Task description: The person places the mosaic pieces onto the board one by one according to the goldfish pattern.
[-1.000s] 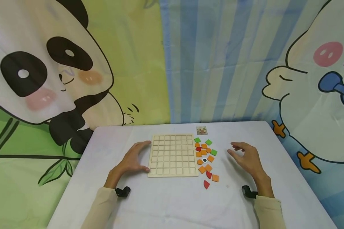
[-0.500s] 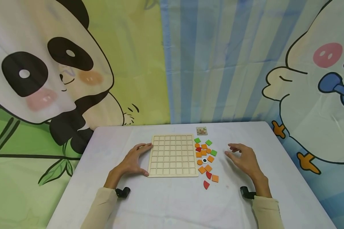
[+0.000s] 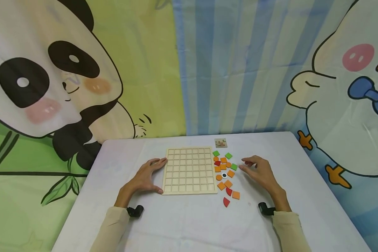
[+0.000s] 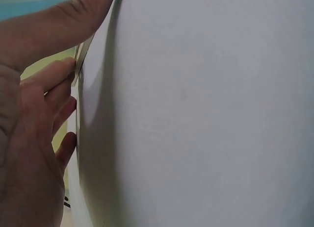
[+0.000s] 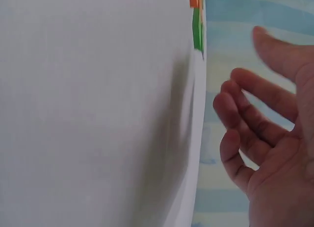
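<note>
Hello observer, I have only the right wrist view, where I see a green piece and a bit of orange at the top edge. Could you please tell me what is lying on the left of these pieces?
Observer: In the head view, a wooden board with a grid of squares lies to the left of the pieces.
Operator: Thank you. And what is at the left edge of this board?
Observer: The left grip, with its thumb by the near corner.
Operator: I understand. Is there any other colour than orange and green?
Observer: Yes, a red piece lies at the near end of the group.
</note>
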Available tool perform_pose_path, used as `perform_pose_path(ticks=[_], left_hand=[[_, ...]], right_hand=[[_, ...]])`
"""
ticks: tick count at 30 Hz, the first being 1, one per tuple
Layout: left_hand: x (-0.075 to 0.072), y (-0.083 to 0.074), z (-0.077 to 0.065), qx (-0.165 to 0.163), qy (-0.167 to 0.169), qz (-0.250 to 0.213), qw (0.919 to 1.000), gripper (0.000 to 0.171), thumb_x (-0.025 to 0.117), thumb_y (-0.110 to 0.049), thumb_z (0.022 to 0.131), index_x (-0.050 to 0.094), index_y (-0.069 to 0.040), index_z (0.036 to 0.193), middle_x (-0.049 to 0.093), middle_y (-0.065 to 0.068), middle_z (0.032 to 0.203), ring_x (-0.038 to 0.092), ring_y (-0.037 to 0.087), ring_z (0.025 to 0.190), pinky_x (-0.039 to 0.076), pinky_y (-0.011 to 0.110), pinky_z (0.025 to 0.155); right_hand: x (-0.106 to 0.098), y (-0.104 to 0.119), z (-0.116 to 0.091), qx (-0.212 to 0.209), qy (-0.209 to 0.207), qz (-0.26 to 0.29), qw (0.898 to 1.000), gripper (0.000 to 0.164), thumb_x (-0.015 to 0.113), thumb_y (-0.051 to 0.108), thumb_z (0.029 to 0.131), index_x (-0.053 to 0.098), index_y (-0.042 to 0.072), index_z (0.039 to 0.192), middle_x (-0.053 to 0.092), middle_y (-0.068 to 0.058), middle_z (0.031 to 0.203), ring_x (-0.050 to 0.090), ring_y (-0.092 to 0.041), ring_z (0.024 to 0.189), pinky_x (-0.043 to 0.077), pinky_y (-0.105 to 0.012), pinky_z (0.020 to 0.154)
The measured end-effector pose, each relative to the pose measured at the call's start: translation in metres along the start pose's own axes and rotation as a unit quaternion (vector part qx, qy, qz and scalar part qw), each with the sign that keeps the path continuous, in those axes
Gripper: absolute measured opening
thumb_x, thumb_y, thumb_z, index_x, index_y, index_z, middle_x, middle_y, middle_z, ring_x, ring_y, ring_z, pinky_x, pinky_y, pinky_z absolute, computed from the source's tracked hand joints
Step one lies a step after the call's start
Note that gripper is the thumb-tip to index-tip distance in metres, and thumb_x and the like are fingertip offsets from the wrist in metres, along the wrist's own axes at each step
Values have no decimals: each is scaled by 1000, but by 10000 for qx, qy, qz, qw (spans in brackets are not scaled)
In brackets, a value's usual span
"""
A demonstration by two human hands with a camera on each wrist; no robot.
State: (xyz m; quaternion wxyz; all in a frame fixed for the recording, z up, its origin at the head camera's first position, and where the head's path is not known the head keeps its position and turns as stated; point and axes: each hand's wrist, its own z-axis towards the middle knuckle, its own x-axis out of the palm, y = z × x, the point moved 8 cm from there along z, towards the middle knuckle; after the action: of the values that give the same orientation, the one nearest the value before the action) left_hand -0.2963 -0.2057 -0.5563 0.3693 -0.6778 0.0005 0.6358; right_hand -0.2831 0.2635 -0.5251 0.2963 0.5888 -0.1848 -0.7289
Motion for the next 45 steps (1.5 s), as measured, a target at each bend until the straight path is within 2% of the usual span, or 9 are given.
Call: perform_pose_path(ticks=[4,9,16,26,34,41,45], left_hand=[[-1,0,0,-43,14,-39,10000,135,106,-53,56,42,-14,169,42,6,176,35,43,161,33,76,121],[-2,1,1,-146,103,-28,9998,136,107,-52,56,40,-15,170,41,5,177,33,43,162,32,76,123],[-3,1,2,-205,146,-43,9997,135,108,-46,57,40,-18,170,38,1,179,31,41,164,31,75,125],[-1,0,2,-324,183,64,9993,135,108,-47,57,39,-21,171,38,-1,179,32,40,164,32,74,126],[-4,-3,3,-282,244,195,9991,135,108,-48,59,38,-18,171,39,2,179,34,41,162,35,72,125],[-5,-5,0,-290,275,203,9990,135,108,-48,59,39,-15,170,40,5,177,35,43,162,37,73,123],[-3,-4,0,-302,229,301,9988,135,108,-48,58,39,-16,170,42,6,177,37,42,160,39,73,122]], right_hand=[[8,7,8,-102,174,112,9997,37,90,21,91,82,0,121,78,-13,105,65,-28,96,55,-46,87],[17,12,17,-85,391,182,9990,37,93,17,88,82,-2,118,78,-13,102,66,-29,94,56,-48,89],[27,20,29,-107,620,196,9978,36,93,17,87,82,-2,116,79,-12,101,66,-25,93,55,-41,89],[42,25,38,-12,934,-31,9956,36,92,20,89,82,-1,116,79,-12,104,67,-23,93,60,-45,91],[47,28,40,-19,955,-115,9954,27,91,18,91,83,1,110,76,-10,98,62,-23,88,57,-40,85],[47,27,39,-48,1029,-183,9945,25,90,23,90,81,3,102,73,-6,90,60,-20,83,54,-35,81],[46,31,40,-215,951,-145,9951,23,89,22,89,81,4,100,74,-5,89,62,-19,82,56,-34,80]])
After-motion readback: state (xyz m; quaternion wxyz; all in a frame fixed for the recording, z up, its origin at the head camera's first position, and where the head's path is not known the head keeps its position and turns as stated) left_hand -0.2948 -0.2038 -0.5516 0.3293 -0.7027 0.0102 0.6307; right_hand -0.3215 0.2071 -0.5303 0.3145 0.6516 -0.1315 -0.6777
